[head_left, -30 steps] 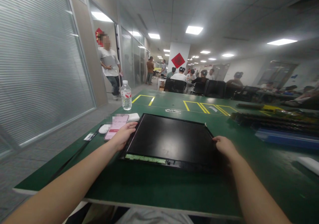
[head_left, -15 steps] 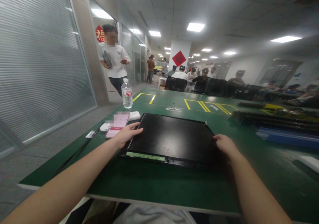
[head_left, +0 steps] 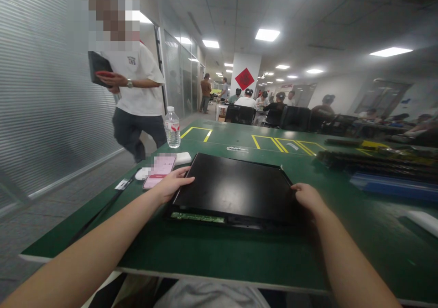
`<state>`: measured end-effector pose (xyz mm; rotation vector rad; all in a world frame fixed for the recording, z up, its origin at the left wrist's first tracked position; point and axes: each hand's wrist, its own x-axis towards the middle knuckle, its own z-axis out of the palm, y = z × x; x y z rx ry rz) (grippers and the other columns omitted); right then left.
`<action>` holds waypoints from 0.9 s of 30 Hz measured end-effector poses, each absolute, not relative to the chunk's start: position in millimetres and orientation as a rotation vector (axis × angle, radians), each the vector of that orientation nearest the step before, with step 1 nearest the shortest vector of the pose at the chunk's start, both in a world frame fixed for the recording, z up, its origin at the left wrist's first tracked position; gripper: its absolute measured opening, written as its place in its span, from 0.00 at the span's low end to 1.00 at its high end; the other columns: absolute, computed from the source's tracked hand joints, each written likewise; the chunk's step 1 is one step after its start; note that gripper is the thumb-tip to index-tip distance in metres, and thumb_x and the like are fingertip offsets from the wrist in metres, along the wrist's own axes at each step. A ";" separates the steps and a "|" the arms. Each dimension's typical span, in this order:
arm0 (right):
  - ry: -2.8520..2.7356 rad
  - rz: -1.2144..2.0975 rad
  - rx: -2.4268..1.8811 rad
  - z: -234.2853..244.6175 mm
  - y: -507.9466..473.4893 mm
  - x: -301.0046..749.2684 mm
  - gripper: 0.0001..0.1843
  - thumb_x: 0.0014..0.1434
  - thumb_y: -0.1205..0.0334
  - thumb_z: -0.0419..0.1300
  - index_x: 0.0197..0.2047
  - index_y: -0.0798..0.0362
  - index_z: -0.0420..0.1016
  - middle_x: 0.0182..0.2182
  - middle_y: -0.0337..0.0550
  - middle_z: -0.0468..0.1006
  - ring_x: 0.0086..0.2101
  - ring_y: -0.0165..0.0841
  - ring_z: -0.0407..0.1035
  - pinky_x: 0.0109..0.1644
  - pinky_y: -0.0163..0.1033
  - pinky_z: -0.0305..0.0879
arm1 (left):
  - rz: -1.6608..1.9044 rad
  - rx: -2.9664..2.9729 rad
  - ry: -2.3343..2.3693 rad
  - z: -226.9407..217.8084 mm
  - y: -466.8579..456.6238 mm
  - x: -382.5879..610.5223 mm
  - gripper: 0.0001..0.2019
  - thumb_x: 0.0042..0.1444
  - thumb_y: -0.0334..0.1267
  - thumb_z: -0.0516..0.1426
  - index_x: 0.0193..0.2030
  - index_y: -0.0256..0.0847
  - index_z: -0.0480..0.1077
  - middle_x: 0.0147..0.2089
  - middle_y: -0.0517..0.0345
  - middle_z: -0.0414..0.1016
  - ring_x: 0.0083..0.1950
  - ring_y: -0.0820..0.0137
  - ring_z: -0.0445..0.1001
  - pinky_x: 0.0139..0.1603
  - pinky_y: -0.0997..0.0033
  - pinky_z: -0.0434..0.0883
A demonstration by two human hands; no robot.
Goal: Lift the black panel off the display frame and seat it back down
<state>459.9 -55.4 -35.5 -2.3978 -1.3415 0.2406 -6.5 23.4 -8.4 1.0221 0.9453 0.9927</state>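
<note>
A flat black LCD screen panel (head_left: 236,185) lies in front of me, in a dark frame that shows along its near and right edges. A green circuit board strip (head_left: 197,217) shows beneath its near edge. My left hand (head_left: 173,185) grips the panel's left edge, thumb on top and the other fingers partly hidden. At the right edge, my right hand (head_left: 308,199) is closed on the panel, with most of its fingertips out of sight underneath. Just beyond my left hand are a phone (head_left: 160,171) with a lit screen and a small white object (head_left: 183,158).
A water bottle (head_left: 173,129) stands at the table's far left. Yellow tape outlines (head_left: 270,143) mark the green table (head_left: 219,258). Dark strips (head_left: 359,162) and a blue piece (head_left: 386,185) lie at the right. A person (head_left: 137,89) passes on the left; others sit farther back.
The panel's near edge looks slightly raised over the green strip, while both hands keep their places at its sides. The person at the left has come much closer.
</note>
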 end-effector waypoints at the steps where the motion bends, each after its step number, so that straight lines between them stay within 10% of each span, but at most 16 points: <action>1: -1.338 0.240 -2.396 -35.7 -55.4 459.8 0.24 0.50 0.73 0.55 0.47 0.51 0.83 0.47 0.47 0.82 0.48 0.42 0.75 0.49 0.39 0.69 | 1.005 1.022 0.937 -8.1 23.3 -6.1 0.34 0.39 0.27 0.72 0.56 0.37 0.72 0.42 0.47 0.84 0.38 0.58 0.84 0.38 0.64 0.80; 27: -1.260 0.230 -2.321 -26.4 -55.8 453.9 0.24 0.64 0.52 0.52 0.55 0.55 0.78 0.48 0.54 0.81 0.49 0.44 0.75 0.51 0.42 0.68 | 1.082 1.113 0.713 11.9 9.4 -1.2 0.38 0.41 0.32 0.71 0.62 0.40 0.70 0.58 0.45 0.78 0.57 0.52 0.77 0.57 0.58 0.75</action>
